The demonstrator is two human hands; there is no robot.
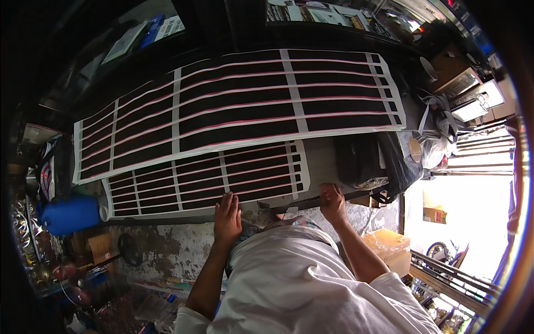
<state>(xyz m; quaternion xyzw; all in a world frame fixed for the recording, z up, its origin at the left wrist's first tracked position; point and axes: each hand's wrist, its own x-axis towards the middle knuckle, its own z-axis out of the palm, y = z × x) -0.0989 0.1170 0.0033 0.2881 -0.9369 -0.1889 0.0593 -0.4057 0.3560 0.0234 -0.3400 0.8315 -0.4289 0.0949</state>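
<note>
My left hand [227, 216] has its fingers stretched out flat, with the tips at the near edge of a smaller black sheet [203, 177] crossed by white and reddish lines. A larger sheet [233, 103] of the same pattern, with white borders, lies behind and partly over it. Both rest on a dark grey worktop [320, 161]. To the right of the smaller sheet, at the worktop's front edge, my right hand [332, 202] is closed with its fingers curled in. Whatever those fingers may hold is hidden.
A blue plastic container [71, 215] stands left of the sheets. Black plastic bags [401, 161] and a roll of tape [415, 150] lie at the worktop's right end. Below on the right is a cardboard box [386, 250] wrapped in clear plastic.
</note>
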